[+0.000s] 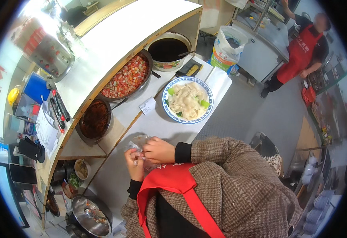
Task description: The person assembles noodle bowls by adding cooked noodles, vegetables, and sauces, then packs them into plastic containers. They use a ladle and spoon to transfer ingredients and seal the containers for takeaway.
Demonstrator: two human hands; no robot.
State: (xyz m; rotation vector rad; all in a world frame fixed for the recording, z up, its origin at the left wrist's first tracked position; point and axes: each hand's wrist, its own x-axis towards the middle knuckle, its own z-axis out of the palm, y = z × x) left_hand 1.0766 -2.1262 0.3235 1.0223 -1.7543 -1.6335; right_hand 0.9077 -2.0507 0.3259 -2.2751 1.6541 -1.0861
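Note:
Both of my hands meet over the counter just in front of my red apron point(170, 178). A clear plastic bag point(138, 142) is pinched between them, its lower part partly hidden by my fingers. My left hand point(135, 165) grips the bag's near side, while my right hand point(159, 151) holds it from the right with fingers bent. Beyond them stands a blue-and-white bowl point(165, 108) of wide noodles point(188, 99) with green leafy vegetables point(204, 103). A small printed paper slip point(147, 105) lies left of the bowl.
Under the shelf point(149, 17) stand a pot of dark liquid point(169, 49), a pan of diced red-and-white food point(128, 77) and a bowl of dark red paste point(93, 120). A lidded pot point(91, 215) is at lower left. A person in a red apron point(303, 56) stands at the far right.

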